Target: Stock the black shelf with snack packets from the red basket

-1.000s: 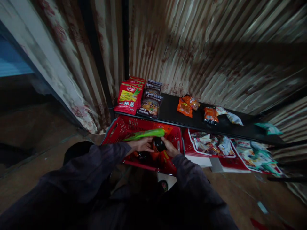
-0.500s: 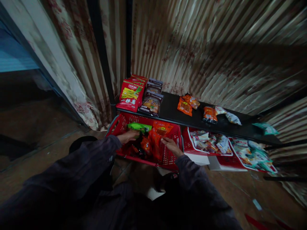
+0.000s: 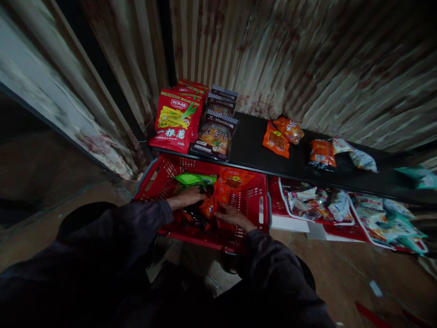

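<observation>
A red plastic basket (image 3: 157, 180) stands below the shelf's front edge. Inside it lie a green bag (image 3: 194, 179), orange snack packets (image 3: 232, 182) and darker orange-and-black packets (image 3: 194, 218). My left hand (image 3: 189, 197) reaches over the basket's left part, its fingertips among the packets; whether they grip one is hidden. My right hand (image 3: 234, 216) is in the right part, fingers spread and touching the orange packets.
On the black shelf (image 3: 251, 150) stand red bags (image 3: 174, 118) and dark bags (image 3: 215, 136), with orange packets (image 3: 276, 139) and small packets further right. Two red baskets of snacks (image 3: 317, 205) sit under it. A striped curtain hangs behind.
The view has moved closer to the shelf and basket. My right hand has shifted left and lower on the orange packets. My left hand reaches further toward the basket's middle.
</observation>
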Tool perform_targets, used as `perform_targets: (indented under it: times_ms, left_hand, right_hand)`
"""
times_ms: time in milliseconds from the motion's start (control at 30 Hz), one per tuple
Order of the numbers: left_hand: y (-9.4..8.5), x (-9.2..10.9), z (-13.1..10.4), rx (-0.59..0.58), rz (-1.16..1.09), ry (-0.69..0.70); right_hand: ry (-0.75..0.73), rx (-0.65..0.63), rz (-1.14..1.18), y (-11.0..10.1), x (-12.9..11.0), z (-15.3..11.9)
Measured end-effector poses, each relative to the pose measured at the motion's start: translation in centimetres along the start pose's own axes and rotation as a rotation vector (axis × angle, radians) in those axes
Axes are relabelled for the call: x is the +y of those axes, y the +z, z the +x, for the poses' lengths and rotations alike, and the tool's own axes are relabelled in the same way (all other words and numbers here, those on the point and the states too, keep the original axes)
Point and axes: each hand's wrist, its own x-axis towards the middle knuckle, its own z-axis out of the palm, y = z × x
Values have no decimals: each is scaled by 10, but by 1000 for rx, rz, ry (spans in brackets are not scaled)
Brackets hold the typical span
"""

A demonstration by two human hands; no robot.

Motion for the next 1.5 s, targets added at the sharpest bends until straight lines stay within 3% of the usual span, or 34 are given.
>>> perform_targets:
  times_ms: [200,400,500,600,700,833,967,1067,1233,1400,1500]
  left_hand:
    - [1,4,-7,-1,156,65]
    - [-2,13,-24,-11,316,69]
    - [4,14,-29,80,339,-3]
    - [12,12,-34,202,379,70]
    - [17,7,-36,219,387,157]
    - [20,1,-35,196,374,180]
    - [23,0,-39,211,386,334]
    - [24,3,-45,129,431,429]
    - [29,6,-56,14,451,498]
    - [41,4,-55,150,343,463]
    - [44,4,-47,216,259,353]
  right_hand:
    - [48,-24,-323,-8,-18,-4]
    - [29,51,-370,-3,-24,-8]
    - [33,72,-375,-2,-24,-5]
    - [21,94,-353,-3,-25,-4]
    - [-4,118,-307,-3,-26,-2]
    - [-20,185,52,-2,-20,3]
    - [-32,227,420,-2,-12,6]
    - [-46,260,618,0,-12,7]
    - [1,241,1190,4,-20,7]
    - [-5,15,1288,7,-23,2]
    - [25,31,1350,10,-23,0]
